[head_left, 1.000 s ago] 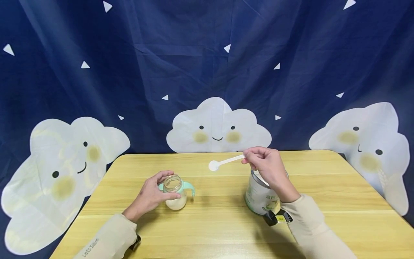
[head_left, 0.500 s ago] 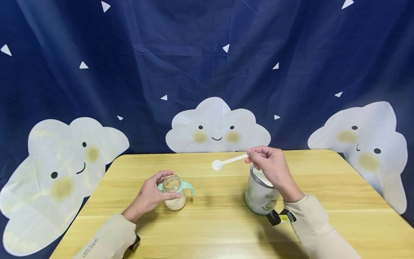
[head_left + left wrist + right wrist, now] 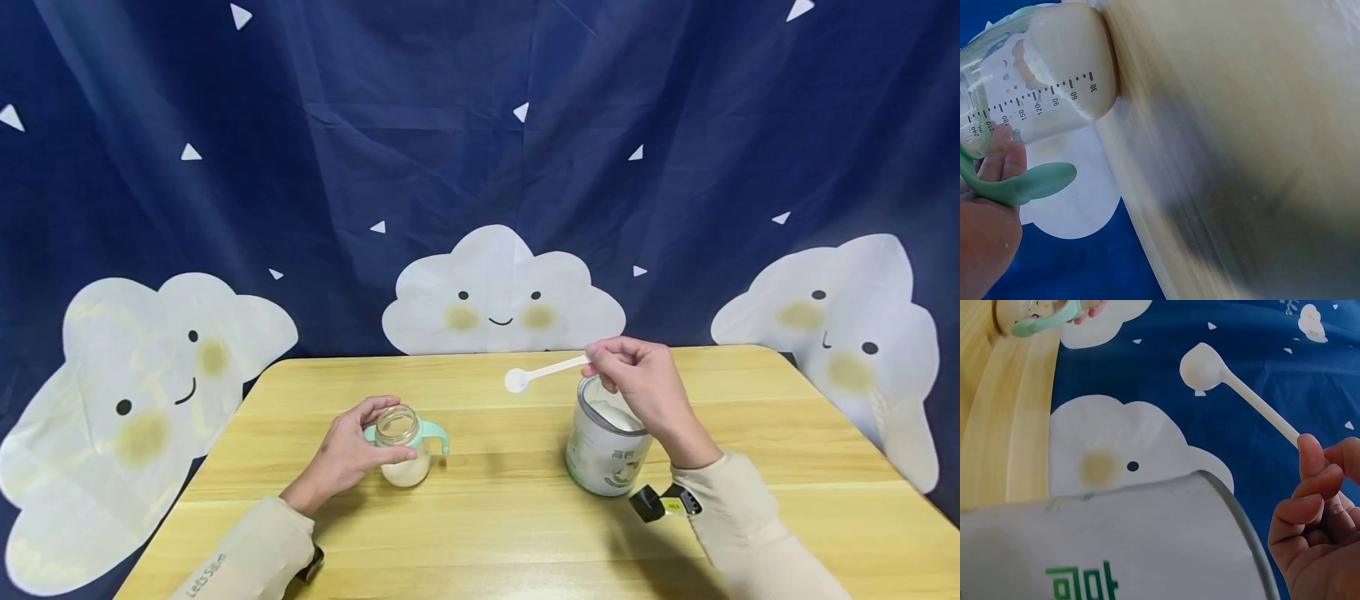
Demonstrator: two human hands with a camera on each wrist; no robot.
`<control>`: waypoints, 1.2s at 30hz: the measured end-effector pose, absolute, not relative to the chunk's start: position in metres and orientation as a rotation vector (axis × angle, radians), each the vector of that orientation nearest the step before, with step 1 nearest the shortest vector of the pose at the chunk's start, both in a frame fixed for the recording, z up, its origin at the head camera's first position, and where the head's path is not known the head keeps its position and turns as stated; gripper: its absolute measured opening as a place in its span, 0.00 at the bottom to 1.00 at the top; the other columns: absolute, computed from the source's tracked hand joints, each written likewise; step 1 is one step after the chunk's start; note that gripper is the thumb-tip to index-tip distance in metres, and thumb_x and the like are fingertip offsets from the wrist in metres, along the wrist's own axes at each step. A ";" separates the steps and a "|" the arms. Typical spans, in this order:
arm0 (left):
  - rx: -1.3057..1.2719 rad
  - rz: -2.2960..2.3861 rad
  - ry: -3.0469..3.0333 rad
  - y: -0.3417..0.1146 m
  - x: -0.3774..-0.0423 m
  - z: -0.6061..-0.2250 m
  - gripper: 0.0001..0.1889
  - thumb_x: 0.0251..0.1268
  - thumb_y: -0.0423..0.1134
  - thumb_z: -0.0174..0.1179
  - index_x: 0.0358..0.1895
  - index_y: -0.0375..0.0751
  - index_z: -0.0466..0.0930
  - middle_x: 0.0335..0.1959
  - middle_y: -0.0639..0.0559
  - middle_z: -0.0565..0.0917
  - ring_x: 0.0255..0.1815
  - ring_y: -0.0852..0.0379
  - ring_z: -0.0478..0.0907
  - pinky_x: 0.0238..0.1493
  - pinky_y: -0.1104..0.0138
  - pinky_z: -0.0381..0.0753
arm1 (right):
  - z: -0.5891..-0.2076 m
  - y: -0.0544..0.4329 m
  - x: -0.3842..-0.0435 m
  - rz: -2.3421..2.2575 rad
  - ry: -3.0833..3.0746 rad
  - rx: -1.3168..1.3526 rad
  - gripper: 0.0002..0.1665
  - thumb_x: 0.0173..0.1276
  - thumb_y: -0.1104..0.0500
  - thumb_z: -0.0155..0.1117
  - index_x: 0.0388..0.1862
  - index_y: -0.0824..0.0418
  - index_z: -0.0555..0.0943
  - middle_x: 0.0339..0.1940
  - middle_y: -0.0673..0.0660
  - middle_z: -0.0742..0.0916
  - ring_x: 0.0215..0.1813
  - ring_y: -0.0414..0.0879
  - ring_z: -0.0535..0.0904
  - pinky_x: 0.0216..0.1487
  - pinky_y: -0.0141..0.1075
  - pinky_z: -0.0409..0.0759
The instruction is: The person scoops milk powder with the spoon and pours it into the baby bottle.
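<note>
My left hand [image 3: 341,458] grips a clear baby bottle [image 3: 407,473] round its neck, thumb in front and fingers behind. The bottle is uncapped and upright on the table, with mint-green side handles. Pale powder lies in its lower part, heaped unevenly against the marked wall [image 3: 1041,69] in the left wrist view. Between thumb and fingers, my right hand [image 3: 652,392] pinches the handle end of a white measuring scoop [image 3: 517,381]. The scoop's round bowl points left, in the air between bottle and can. Below that hand stands an open milk powder can [image 3: 600,458], with white powder inside.
The wooden table [image 3: 487,533] carries the bottle at left and the can at right. Behind its far edge hangs a dark blue curtain [image 3: 450,167] with smiling clouds and white triangles. Wrist cameras are strapped at both sleeves.
My right hand has moved slightly right with the scoop, uncovering more of the can's mouth. My left hand and the bottle have stayed in place.
</note>
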State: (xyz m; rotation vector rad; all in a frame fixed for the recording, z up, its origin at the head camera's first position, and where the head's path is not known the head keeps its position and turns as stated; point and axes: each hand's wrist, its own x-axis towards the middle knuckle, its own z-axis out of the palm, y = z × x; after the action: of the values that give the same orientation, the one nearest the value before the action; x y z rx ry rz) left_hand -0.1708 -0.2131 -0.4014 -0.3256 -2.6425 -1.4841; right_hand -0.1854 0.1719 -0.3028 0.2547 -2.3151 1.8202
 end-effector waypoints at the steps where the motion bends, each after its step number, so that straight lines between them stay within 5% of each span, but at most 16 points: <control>1: -0.324 -1.484 -2.642 -0.213 -0.171 -0.401 0.40 0.42 0.44 0.83 0.62 0.38 0.76 0.56 0.45 0.83 0.59 0.44 0.78 0.60 0.47 0.75 | -0.303 0.173 -0.185 1.825 -2.311 0.257 0.14 0.71 0.62 0.63 0.42 0.75 0.82 0.20 0.51 0.85 0.22 0.37 0.73 0.27 0.27 0.71; 11: -0.330 -1.474 -2.639 -0.213 -0.170 -0.402 0.40 0.41 0.43 0.83 0.62 0.37 0.76 0.55 0.44 0.84 0.58 0.44 0.79 0.59 0.48 0.76 | -0.303 0.182 -0.181 1.856 -2.282 0.243 0.13 0.71 0.62 0.64 0.41 0.75 0.81 0.15 0.46 0.77 0.28 0.37 0.83 0.35 0.25 0.77; 22: -0.324 -1.458 -2.654 -0.214 -0.170 -0.401 0.40 0.41 0.44 0.83 0.62 0.39 0.76 0.56 0.44 0.83 0.59 0.43 0.78 0.60 0.44 0.74 | -0.302 0.192 -0.179 1.828 -2.285 0.211 0.11 0.71 0.61 0.65 0.38 0.70 0.83 0.20 0.48 0.86 0.23 0.36 0.73 0.26 0.28 0.71; 36: -0.353 -1.449 -2.629 -0.214 -0.168 -0.400 0.39 0.41 0.43 0.83 0.61 0.37 0.77 0.54 0.47 0.85 0.57 0.46 0.80 0.58 0.49 0.75 | -0.304 0.208 -0.176 1.771 -2.321 0.162 0.13 0.71 0.60 0.65 0.42 0.71 0.83 0.21 0.44 0.86 0.24 0.36 0.75 0.25 0.28 0.71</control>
State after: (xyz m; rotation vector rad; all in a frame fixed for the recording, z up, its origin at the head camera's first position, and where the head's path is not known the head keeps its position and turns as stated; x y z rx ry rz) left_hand -0.1683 -0.2142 -0.4002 -0.3530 -2.6293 -1.4489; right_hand -0.1761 0.2085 -0.3036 0.1617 -2.3213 1.7710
